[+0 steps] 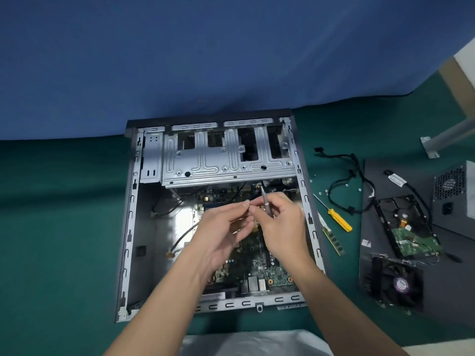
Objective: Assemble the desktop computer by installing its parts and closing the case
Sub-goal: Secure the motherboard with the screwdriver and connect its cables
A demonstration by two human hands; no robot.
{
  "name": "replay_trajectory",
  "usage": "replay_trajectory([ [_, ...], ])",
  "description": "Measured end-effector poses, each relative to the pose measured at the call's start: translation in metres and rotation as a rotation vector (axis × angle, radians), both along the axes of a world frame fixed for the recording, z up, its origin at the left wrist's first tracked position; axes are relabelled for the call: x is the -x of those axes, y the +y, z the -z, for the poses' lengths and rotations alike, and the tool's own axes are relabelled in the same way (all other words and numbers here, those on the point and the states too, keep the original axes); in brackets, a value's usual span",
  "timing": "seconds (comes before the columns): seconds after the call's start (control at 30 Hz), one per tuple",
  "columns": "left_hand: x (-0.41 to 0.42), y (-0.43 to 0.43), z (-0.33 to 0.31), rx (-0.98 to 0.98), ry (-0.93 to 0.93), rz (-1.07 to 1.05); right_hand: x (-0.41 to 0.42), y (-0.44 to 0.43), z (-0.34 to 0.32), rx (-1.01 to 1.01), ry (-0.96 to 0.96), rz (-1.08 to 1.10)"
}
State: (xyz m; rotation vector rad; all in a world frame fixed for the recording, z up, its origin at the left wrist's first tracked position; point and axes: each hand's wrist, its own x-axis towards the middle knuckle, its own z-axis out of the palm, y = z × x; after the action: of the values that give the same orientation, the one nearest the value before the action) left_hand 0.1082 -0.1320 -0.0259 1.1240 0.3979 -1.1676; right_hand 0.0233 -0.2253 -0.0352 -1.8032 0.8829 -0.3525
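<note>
An open computer case (133, 201) lies flat on the green floor, with a green motherboard (272, 273) inside and a silver drive cage (226, 160) at its far end. Above the motherboard, my right hand (280, 222) grips a slim silver screwdriver (265, 201); its tip points at a brass standoff near the board's far edge. My left hand (221, 227) reaches in from the left, and its fingertips meet the right hand's fingertips at the tool's shaft. Whether a screw is pinched there I cannot tell.
Right of the case lie a yellow-handled screwdriver (338, 219), a RAM stick (333, 240), several loose screws and a black cable bundle (344, 181). Farther right, a hard drive (408, 227), a cooler fan (398, 283) and a power supply (455, 196) rest on the dark side panel (370, 227).
</note>
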Motion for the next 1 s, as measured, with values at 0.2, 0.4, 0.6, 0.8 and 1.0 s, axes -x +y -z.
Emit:
replay_trajectory([
  [0.2, -0.016, 0.017, 0.010, 0.053, 0.078, 0.079, -0.011, -0.001, 0.002, -0.479, 0.012, 0.012],
  [0.4, -0.028, 0.029, 0.022, 0.071, 0.106, 0.179, -0.014, -0.010, 0.010, -0.787, 0.036, -0.084],
  [0.6, -0.040, 0.023, 0.036, -0.120, -0.126, 0.040, -0.022, -0.015, 0.035, -0.459, 0.183, -0.047],
  [0.8, -0.043, 0.004, 0.051, -0.469, -0.672, 0.259, -0.032, -0.013, 0.053, 0.312, 0.648, -0.491],
  [1.0, -0.047, -0.014, 0.056, -0.562, -0.877, 0.385, -0.034, -0.010, 0.057, 0.343, 0.466, -0.293],
])
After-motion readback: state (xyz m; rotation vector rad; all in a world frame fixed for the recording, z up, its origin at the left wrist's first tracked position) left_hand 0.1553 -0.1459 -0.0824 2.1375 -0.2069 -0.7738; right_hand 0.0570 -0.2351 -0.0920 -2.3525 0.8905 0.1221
